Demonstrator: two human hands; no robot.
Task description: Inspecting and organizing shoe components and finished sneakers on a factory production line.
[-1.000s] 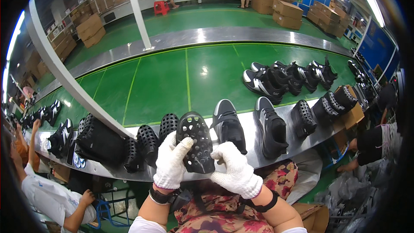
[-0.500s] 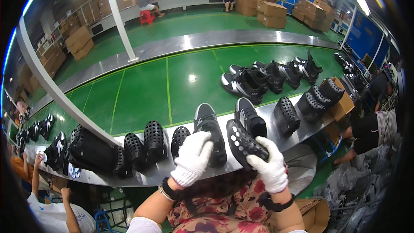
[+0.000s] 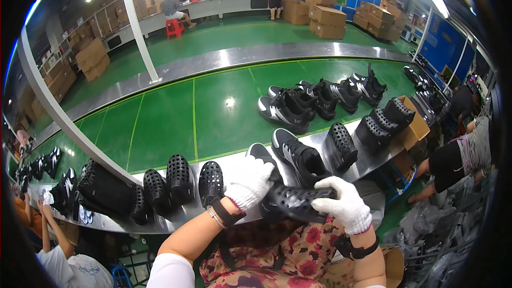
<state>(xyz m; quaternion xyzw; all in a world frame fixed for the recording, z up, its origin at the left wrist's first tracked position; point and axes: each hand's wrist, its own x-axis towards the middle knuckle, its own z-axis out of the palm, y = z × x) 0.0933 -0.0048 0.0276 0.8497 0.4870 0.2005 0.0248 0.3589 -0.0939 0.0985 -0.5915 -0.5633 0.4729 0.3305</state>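
Note:
My left hand point(image 3: 248, 182), in a white knit glove, is closed over a black sneaker point(image 3: 260, 151) with a silver toe; the glove hides much of this shoe. In my gloved right hand point(image 3: 344, 202) is a black perforated shoe tree point(image 3: 296, 201), tilted sideways and close against my left hand's sneaker. A second black sneaker point(image 3: 300, 156) stands just beyond it on the metal bench edge point(image 3: 368, 161). Left of my hands, a perforated shoe tree point(image 3: 212, 181) stands on the same strip, with two more point(image 3: 177, 176) farther left.
Several black sneakers point(image 3: 288, 109) stand on the green conveyor belt point(image 3: 160, 122) beyond. Right of me are a shoe tree point(image 3: 341, 145) and an open carton point(image 3: 415, 128). A white post point(image 3: 80, 122) rises at the left. People work on both sides.
My right hand has turned the shoe tree from steep to nearly level and brought it beside my left hand. The view has shifted slightly; the left hand stays at the sneaker.

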